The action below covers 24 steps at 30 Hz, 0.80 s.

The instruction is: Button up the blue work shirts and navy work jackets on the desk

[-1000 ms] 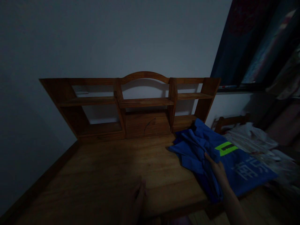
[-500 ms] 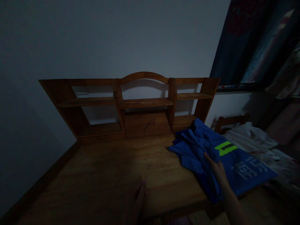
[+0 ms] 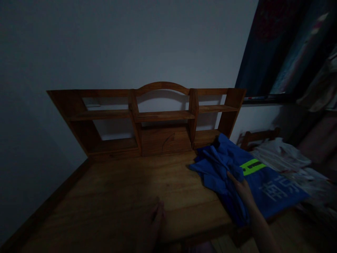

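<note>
A crumpled blue garment (image 3: 223,172) with a bright yellow-green strip and pale lettering lies over the right end of the wooden desk (image 3: 168,196). Its right part spreads out past the bunched folds. My right hand (image 3: 243,191) is on it, with the fingers closed on the cloth near the green strip; some fingertips are hidden in the folds. At the desk's near edge, my left hand (image 3: 155,218) rests in deep shadow, its fingers curled together, apart from the garment. I see nothing in it.
A wooden shelf unit (image 3: 164,115) stands along the back of the desk against the wall. To the right are a wooden chair (image 3: 260,135) and a pile of pale cloth (image 3: 283,154). A dark window (image 3: 276,52) is at upper right. The room is dim.
My right hand has shifted slightly left and drawn the cloth a little, so the green strip and lettering sit slightly differently. My left hand stays in place.
</note>
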Available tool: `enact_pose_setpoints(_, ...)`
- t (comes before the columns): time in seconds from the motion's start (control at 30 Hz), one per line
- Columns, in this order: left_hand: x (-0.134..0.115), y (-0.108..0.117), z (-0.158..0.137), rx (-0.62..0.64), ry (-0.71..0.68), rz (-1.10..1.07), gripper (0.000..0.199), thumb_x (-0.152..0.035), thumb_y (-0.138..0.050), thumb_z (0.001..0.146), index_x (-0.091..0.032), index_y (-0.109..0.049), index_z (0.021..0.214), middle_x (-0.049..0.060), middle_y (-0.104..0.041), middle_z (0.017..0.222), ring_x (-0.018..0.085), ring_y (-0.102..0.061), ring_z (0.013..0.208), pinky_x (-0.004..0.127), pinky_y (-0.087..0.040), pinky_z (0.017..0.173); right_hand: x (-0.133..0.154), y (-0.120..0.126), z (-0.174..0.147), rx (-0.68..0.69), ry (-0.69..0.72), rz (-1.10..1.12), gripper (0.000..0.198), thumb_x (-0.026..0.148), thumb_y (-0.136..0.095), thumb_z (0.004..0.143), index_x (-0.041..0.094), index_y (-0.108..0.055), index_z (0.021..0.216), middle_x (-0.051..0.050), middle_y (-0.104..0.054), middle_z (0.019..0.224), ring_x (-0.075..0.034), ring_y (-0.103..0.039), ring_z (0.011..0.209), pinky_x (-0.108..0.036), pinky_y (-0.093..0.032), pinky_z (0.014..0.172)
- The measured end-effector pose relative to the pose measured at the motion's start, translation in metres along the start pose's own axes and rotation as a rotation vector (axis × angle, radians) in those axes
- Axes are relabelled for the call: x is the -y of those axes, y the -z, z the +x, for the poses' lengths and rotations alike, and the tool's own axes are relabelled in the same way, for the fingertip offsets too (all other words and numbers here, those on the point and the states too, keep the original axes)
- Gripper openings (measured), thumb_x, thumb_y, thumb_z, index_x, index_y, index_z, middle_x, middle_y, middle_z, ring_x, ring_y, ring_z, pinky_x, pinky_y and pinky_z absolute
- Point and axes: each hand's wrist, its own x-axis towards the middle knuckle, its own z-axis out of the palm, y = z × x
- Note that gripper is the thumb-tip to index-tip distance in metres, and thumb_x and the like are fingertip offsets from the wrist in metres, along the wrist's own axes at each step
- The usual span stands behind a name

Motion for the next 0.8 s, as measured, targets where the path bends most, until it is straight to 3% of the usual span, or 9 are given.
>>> enact_pose_setpoints(0.07, 0.002, -0.002, 0.000, 0.016, -0.005, -0.011, 0.048, -0.061, -0.041, 0.077, -0.018, -0.061, 0.068, 0.005, -0.064, 0.070, 0.020, -0.059, 0.072, 0.028, -0.046, 0.071, 0.007, -0.006, -0.001, 0.015, 0.133, -0.096, 0.067, 0.051, -0.064, 0.067, 0.016, -0.049, 0.122, -0.010, -0.059, 0.119, -0.026, -0.055, 0.110, -0.041, -0.041, 0.095)
enact_pose_setpoints(0.17, 0.006, -0.003, 0.001, 0.069, -0.009, -0.001, 0.050, -0.059, -0.033, 0.083, -0.018, -0.057, 0.067, 0.003, -0.062, 0.066, 0.019, -0.058, 0.070, 0.028, -0.043, 0.071, 0.021, -0.019, -0.005, 0.069, 0.311, -0.462, 0.065, 0.043, -0.066, 0.066, 0.012, -0.046, 0.120, -0.015, -0.061, 0.112, -0.028, -0.058, 0.103, -0.039, -0.044, 0.086)
enact_pose_setpoints(0.27, 0.008, -0.003, 0.001, 0.088, -0.034, 0.003, 0.051, -0.057, -0.027, 0.086, -0.018, -0.052, 0.063, 0.001, -0.058, 0.063, 0.017, -0.056, 0.068, 0.027, -0.039, 0.070, 0.037, -0.032, -0.007, 0.153, 0.358, -0.874, 0.056, 0.035, -0.059, 0.074, 0.007, -0.045, 0.121, -0.021, -0.064, 0.101, -0.030, -0.062, 0.093, -0.036, -0.045, 0.076)
enact_pose_setpoints(0.33, 0.008, -0.003, 0.001, 0.079, -0.055, -0.003, 0.051, -0.056, -0.027, 0.087, -0.018, -0.051, 0.062, 0.000, -0.057, 0.062, 0.017, -0.055, 0.067, 0.027, -0.038, 0.070, 0.046, -0.037, -0.006, 0.197, 0.387, -1.029, 0.055, 0.031, -0.054, 0.079, 0.005, -0.040, 0.126, -0.021, -0.065, 0.098, -0.030, -0.063, 0.090, -0.035, -0.044, 0.073)
enact_pose_setpoints(0.43, 0.008, -0.003, 0.001, 0.070, -0.067, -0.021, 0.051, -0.057, -0.029, 0.086, -0.018, -0.050, 0.062, -0.001, -0.056, 0.061, 0.016, -0.054, 0.064, 0.025, -0.038, 0.068, 0.055, -0.039, -0.004, 0.258, 0.486, -1.129, 0.056, 0.024, -0.052, 0.080, 0.009, -0.037, 0.132, -0.018, -0.066, 0.098, -0.027, -0.063, 0.089, -0.032, -0.043, 0.073)
enact_pose_setpoints(0.63, 0.005, -0.001, -0.001, 0.065, -0.088, -0.029, 0.051, -0.058, -0.031, 0.085, -0.018, -0.050, 0.061, 0.000, -0.054, 0.059, 0.016, -0.052, 0.062, 0.024, -0.037, 0.065, 0.066, -0.041, -0.015, 0.261, 0.776, -1.239, 0.043, 0.019, -0.049, 0.081, 0.014, -0.048, 0.124, -0.016, -0.063, 0.099, -0.027, -0.061, 0.089, -0.034, -0.043, 0.077)
enact_pose_setpoints(0.7, 0.005, -0.001, -0.001, 0.068, -0.091, -0.027, 0.053, -0.060, -0.031, 0.084, -0.018, -0.050, 0.060, -0.001, -0.052, 0.056, 0.015, -0.051, 0.059, 0.024, -0.037, 0.063, 0.067, -0.043, -0.019, 0.205, 0.794, -1.246, 0.044, 0.022, -0.049, 0.082, 0.013, -0.047, 0.125, -0.016, -0.062, 0.099, -0.027, -0.059, 0.093, -0.034, -0.042, 0.080)
enact_pose_setpoints(0.8, 0.008, -0.002, 0.001, 0.070, -0.073, -0.040, 0.056, -0.064, -0.031, 0.082, -0.018, -0.051, 0.060, -0.001, -0.052, 0.055, 0.015, -0.049, 0.057, 0.024, -0.036, 0.060, 0.069, -0.046, -0.021, 0.075, 0.677, -1.282, 0.051, 0.031, -0.052, 0.082, 0.009, -0.044, 0.127, -0.020, -0.057, 0.108, -0.030, -0.056, 0.100, -0.035, -0.045, 0.076)
